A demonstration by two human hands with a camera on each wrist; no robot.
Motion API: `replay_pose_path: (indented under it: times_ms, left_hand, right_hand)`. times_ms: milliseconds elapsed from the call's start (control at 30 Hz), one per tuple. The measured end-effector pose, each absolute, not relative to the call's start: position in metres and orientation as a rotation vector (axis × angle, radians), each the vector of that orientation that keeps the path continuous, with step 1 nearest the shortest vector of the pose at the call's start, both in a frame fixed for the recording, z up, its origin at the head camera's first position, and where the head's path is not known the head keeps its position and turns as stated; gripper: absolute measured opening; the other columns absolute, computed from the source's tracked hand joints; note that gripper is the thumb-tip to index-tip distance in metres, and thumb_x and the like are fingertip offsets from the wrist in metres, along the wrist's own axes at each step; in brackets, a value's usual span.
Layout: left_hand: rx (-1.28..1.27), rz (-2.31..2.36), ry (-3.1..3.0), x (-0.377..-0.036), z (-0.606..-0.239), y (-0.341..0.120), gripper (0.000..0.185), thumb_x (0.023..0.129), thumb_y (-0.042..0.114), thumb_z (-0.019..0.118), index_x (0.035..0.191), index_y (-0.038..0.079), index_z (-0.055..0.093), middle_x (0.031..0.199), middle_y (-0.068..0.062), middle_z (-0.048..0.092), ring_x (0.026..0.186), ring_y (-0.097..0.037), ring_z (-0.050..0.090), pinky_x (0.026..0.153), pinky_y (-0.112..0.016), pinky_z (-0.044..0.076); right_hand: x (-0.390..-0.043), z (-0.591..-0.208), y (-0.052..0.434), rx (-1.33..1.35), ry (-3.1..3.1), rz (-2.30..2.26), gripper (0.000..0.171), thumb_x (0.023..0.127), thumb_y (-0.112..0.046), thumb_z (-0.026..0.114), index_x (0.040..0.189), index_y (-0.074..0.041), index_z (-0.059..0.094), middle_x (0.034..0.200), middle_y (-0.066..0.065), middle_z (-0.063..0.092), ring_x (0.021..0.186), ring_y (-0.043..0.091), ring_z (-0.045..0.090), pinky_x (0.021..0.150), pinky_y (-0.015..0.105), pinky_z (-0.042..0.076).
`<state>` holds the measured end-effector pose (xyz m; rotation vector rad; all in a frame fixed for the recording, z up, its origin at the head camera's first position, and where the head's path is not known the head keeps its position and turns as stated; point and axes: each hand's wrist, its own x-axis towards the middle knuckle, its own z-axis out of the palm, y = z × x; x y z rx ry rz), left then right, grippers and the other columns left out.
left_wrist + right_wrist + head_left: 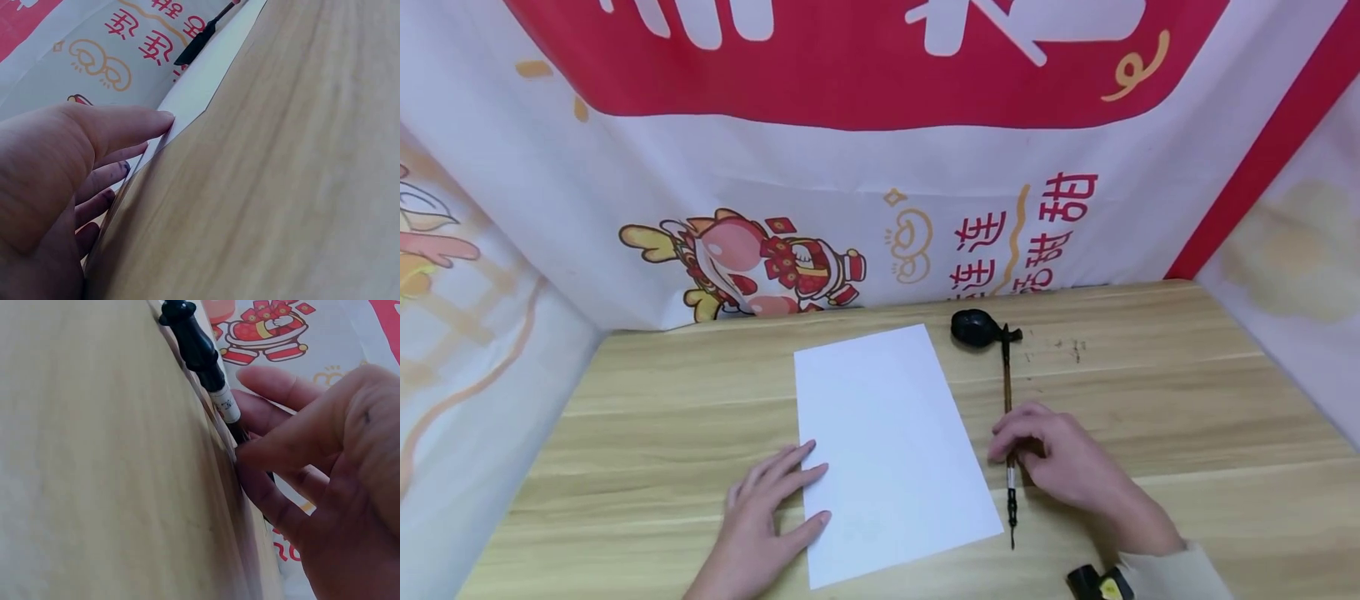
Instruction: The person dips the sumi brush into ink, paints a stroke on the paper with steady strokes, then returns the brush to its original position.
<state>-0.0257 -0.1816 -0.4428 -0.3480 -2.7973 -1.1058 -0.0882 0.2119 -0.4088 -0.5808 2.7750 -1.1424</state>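
Two hands are in position: the left hand (763, 508), fingers spread, rests on the left edge of the paper (887, 442); the right hand (1067, 458) has a narrow grip, pinching the brush (1007, 383), which lies right of the paper, dark head at the black dish (973, 329). Caution: a sideways pull may catch and drag the dish. A wet head, swung left, could stain the paper; weak left-hand pressure could let it skew.
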Motion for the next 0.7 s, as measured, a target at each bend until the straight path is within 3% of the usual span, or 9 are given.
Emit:
replay_pose_path:
  times_ms: [267, 533, 700]
  left_hand:
    - [-0.363, -1.107, -2.778, -0.0252, -0.4444, -0.1842, 0.051, 0.087, 0.032, 0.089, 0.135, 0.033, 0.074, 0.161, 0.010, 0.057, 0.148, -0.027, 0.045, 0.113, -0.060, 0.024]
    - [-0.367, -1.069, -2.759, -0.0230, -0.4471, -0.1859, 0.052, 0.086, 0.029, 0.090, 0.134, 0.034, 0.074, 0.160, 0.011, 0.058, 0.146, -0.025, 0.046, 0.107, -0.056, 0.026]
    - [-0.365, -1.063, -2.774, -0.0242, -0.4465, -0.1837, 0.052, 0.086, 0.033, 0.090, 0.135, 0.038, 0.073, 0.160, 0.015, 0.058, 0.146, -0.023, 0.047, 0.106, -0.055, 0.027]
  right_hand:
    - [-0.0869, -0.4095, 0.2055, -0.651, 2.829, -1.147, 0.057, 0.075, 0.025, 0.064, 0.087, -0.029, 0.079, 0.101, -0.012, 0.071, 0.100, 0.010, 0.068, 0.089, 0.029, 0.061]
    - [-0.0860, -0.4068, 0.2019, -0.674, 2.898, -1.126, 0.057, 0.074, 0.025, 0.066, 0.086, -0.029, 0.078, 0.097, -0.017, 0.071, 0.100, 0.009, 0.066, 0.090, 0.031, 0.062]
    - [-0.0842, -0.4041, 0.2011, -0.687, 3.016, -1.173, 0.056, 0.068, 0.028, 0.068, 0.085, -0.024, 0.078, 0.096, -0.013, 0.072, 0.097, 0.009, 0.067, 0.086, 0.031, 0.063]
